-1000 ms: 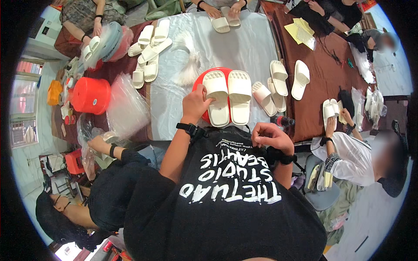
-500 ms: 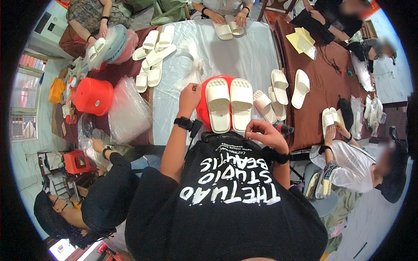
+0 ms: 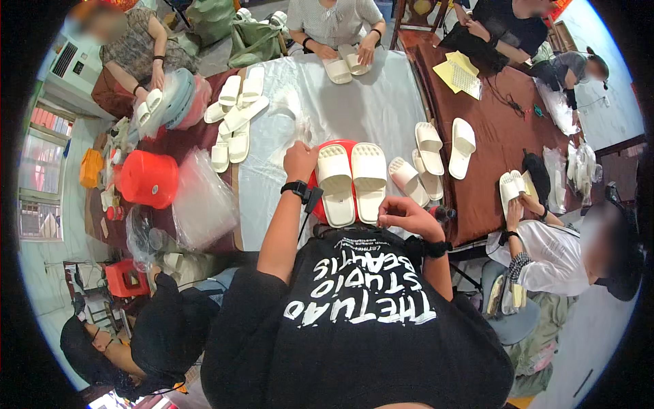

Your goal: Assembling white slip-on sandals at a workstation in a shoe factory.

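A pair of cream slide slippers lies side by side, the left slipper (image 3: 336,184) and the right slipper (image 3: 369,183), toes away from me. Under them is a round red support (image 3: 315,178), mostly covered. My left hand (image 3: 300,162) is closed at the support's left edge, beside the left slipper and close to thin clear plastic (image 3: 289,112); what it pinches, if anything, is hidden. My right hand (image 3: 413,219) has curled fingers, its fingertips together by the right slipper's heel. Anything between them is too small to make out.
Loose slippers (image 3: 409,180) lie right of the support, and more (image 3: 238,116) are heaped at the back left. A red bucket (image 3: 148,178) and clear plastic bags (image 3: 201,194) are on the left. A dark bottle (image 3: 444,214) stands by my right hand. Several co-workers surround the tables.
The view has tilted, so the tables and slippers sit lower in it. My hands stay beside the pair, the right fingertips slightly nearer the right heel. The co-worker at lower left has drawn an arm back.
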`<state>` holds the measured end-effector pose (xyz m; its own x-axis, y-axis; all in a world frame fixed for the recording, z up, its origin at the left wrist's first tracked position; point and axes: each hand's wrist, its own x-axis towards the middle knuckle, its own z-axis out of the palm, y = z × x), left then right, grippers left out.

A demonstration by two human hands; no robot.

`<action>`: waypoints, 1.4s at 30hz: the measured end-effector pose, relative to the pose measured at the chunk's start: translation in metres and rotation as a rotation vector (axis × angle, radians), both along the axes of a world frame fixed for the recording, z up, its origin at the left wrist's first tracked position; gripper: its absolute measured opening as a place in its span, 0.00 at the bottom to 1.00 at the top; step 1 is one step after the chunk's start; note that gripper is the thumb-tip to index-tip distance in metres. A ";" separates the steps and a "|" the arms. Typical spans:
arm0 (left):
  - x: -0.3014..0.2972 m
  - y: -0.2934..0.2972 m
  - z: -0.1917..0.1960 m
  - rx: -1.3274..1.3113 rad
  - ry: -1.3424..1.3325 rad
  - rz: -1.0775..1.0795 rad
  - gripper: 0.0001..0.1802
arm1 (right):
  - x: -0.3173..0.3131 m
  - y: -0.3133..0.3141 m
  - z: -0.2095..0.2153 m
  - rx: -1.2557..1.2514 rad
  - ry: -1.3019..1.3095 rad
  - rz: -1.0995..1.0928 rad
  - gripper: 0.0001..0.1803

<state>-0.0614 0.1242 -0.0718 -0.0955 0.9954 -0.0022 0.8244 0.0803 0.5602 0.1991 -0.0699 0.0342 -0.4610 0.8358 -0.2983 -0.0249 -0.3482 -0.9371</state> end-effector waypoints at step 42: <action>0.046 -0.060 0.063 0.035 -0.364 -0.960 0.13 | 0.000 0.055 -0.074 -0.101 0.028 -0.343 0.12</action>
<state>-0.0153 0.0640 -0.0092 0.7415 0.6518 0.1589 0.3122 -0.5448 0.7783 0.1995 -0.0152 -0.0396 -0.1676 0.9103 -0.3785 -0.1820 -0.4059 -0.8956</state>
